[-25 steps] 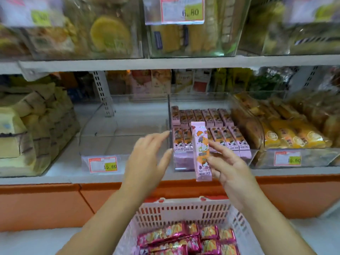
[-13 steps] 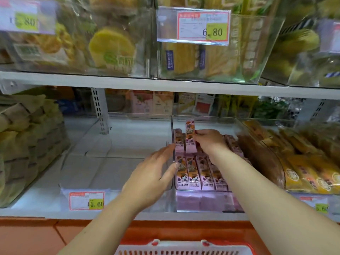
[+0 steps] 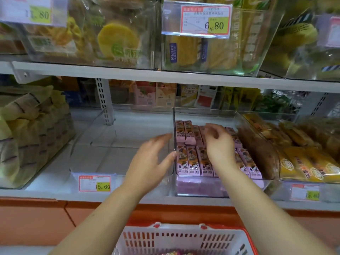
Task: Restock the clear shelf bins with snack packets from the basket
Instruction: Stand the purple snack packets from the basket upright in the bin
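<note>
The left grip [image 3: 152,159] was spread, fingers straight, and lay against the clear wall that parted the left bin [image 3: 117,137] from the middle bin [image 3: 202,188]; its thumb tip touched that wall's near edge. The right grip [image 3: 219,144] hung over the middle bin with its fingers loosely bent and blurred, and nothing showed between them; whether the fingertips touched the packets below could not be told. The pink snack packets [image 3: 187,161] lay in the middle bin in two rows, side by side. The basket [image 3: 184,238], white with a red rim, sat below the shelf [image 3: 55,196] between the two forearms, with a few bright wrappers [image 3: 176,253] just showing at the bottom edge. A price tag [image 3: 94,183] hung on the left bin's front. Yellow packets [image 3: 303,162] filled the bin to the right.
</note>
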The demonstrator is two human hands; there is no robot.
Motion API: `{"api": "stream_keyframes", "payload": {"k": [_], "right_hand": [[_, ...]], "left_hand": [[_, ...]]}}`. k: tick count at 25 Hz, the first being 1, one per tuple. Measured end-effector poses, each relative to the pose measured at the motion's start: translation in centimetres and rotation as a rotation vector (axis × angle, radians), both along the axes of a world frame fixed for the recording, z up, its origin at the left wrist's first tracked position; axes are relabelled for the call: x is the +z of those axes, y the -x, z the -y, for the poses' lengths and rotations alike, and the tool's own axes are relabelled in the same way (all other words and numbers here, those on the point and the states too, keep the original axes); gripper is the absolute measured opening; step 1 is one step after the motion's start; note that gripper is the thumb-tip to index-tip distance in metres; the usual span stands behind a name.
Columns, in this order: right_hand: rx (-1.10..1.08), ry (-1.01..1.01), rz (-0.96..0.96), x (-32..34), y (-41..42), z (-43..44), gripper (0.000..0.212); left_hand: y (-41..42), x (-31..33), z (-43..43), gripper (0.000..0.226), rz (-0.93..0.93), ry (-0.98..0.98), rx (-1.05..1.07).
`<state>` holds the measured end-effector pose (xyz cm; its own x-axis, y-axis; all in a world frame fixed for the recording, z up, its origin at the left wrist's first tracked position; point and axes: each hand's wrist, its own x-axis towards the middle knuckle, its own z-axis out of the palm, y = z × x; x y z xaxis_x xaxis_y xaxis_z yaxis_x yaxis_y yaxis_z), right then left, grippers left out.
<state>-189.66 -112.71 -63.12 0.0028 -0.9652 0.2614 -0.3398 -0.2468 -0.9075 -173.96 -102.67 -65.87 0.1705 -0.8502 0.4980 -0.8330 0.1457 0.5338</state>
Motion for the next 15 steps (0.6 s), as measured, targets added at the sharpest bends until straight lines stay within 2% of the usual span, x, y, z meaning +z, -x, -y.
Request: {"api": "stream_keyframes", "payload": {"k": [3, 5, 6, 8, 10, 12, 15], "right_hand": [[-0.041, 0.172, 0.231, -2.0, 3.0, -6.8, 0.020], [-0.077, 0.179, 0.317, -5.8, 4.2, -9.6, 0.024], [-0.093, 0.134, 0.300, -8.2, 4.6, -10.8, 0.027], [-0.072, -0.031, 0.168, -13.3, 5.4, -13.0, 0.027], [0.066, -0.259, -0.094, -18.3, 6.5, -14.7, 0.025], [0.236, -0.460, -0.382, -22.7, 7.9, -15.8, 0.031], [0.388, -0.591, -0.568, -26.2, 9.1, -16.7, 0.039]], "left_hand": [[1.3, -1.8, -4.1, 0.040, -0.050, 0.338, 0.133], [2.3, -5.2, -7.2, 0.032, -0.059, 0.329, 0.162], [2.6, -7.7, -8.5, 0.030, -0.055, 0.229, 0.177], [2.9, -13.6, -11.2, 0.033, -0.100, -0.130, 0.189], [2.9, -19.2, -14.2, 0.039, -0.176, -0.548, 0.170], [2.7, -23.6, -16.9, 0.049, -0.130, -0.865, 0.097], [2.3, -26.6, -18.4, 0.058, 0.071, -1.084, 0.103]]}}
